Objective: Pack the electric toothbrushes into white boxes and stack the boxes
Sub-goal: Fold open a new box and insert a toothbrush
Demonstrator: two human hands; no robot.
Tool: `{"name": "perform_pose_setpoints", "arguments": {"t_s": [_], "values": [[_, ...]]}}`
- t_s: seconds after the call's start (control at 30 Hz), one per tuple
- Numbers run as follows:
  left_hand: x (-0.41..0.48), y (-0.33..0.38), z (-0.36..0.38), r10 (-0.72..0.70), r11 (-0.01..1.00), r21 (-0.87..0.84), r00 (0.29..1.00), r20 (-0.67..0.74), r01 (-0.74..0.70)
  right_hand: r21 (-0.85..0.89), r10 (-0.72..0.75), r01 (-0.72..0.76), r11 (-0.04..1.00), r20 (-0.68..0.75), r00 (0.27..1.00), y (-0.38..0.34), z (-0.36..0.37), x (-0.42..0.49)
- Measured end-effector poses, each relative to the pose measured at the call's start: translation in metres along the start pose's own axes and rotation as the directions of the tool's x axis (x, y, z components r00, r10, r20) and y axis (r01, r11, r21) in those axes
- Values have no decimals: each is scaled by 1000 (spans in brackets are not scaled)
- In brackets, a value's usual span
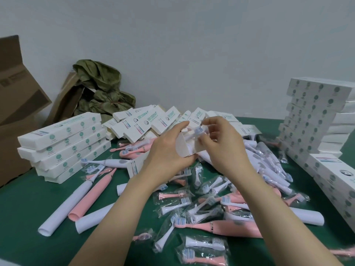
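L hand (169, 150) fingers wrapped round open white box (182, 148), held above table (28, 198), mouth tilted twd R hand (222, 144). R fingers (213, 120) pinch bagged brush head (197, 130) at the opening, prob. for straight feed-in.

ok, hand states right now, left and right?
Left hand: grips the open white cardboard box.
Right hand: pinches a clear-wrapped white brush head at the box mouth.
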State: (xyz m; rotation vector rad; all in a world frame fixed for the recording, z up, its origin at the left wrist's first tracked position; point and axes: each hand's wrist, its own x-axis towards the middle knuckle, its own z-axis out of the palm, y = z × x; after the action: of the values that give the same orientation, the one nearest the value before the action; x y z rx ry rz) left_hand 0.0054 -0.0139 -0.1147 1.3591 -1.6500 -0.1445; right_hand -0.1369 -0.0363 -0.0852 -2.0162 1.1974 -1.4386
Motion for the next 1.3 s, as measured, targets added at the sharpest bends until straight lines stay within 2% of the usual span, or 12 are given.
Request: {"name": "perform_pose_setpoints", "arguments": {"t_s": [0.07, 0.13, 0.23, 0.33, 0.43, 0.5, 0.57, 0.63, 0.77, 1.0, 1.1, 1.3], "values": [[0, 0, 0, 5, 1000, -1, 1000, -13, -5, 84, -12, 17, 996, -69, 998, -1, 3, -1], [1, 1, 0, 3, 1000, -1, 1000, -23, -3, 19, -106, 107, 994, -57, 993, -4, 10, -4], [2, 4, 1, -2, 1000, -12, 1000, -14, 2, -155, -216, 232, 960, 115, 970, -2, 20, -7], [-1, 6, 0, 16, 1000, -12, 1000, -12, -16, -143, -258, 289, 947, 200, 945, 4, 22, -9], [-3, 2, -4, 34, 999, -14, 999, -40, -34, -81, -197, 194, 978, -27, 980, 8, 18, -12], [-3, -1, -7, 52, 999, 3, 996, -67, -52, -10, -80, 80, 997, -143, 986, 11, 16, -15], [-2, -3, -10, 64, 998, 10, 996, -60, -64, 170, 123, -111, 979, -61, 991, 13, 15, -15], [-3, -6, -14, 101, 994, 38, 994, 29, -102, 372, 229, -236, 898, 64, 971, 11, 15, -15], [-4, -7, -18, 163, 977, 113, 972, 170, -183, 457, 189, -185, 870, 39, 981, 6, 15, -17], [-10, 1, -13, 119, 979, -159, 990, -77, -130, 593, 187, -188, 783, 64, 980, 3, 15, -20], [-12, 7, -4, 163, 969, -152, 968, -193, -193, 635, 148, -161, 756, 74, 986, 1, 18, -21], [-3, 19, 8, 73, 989, -109, 962, -262, -105, 539, 45, -99, 837, 112, 993, -3, 34, -28]]}}
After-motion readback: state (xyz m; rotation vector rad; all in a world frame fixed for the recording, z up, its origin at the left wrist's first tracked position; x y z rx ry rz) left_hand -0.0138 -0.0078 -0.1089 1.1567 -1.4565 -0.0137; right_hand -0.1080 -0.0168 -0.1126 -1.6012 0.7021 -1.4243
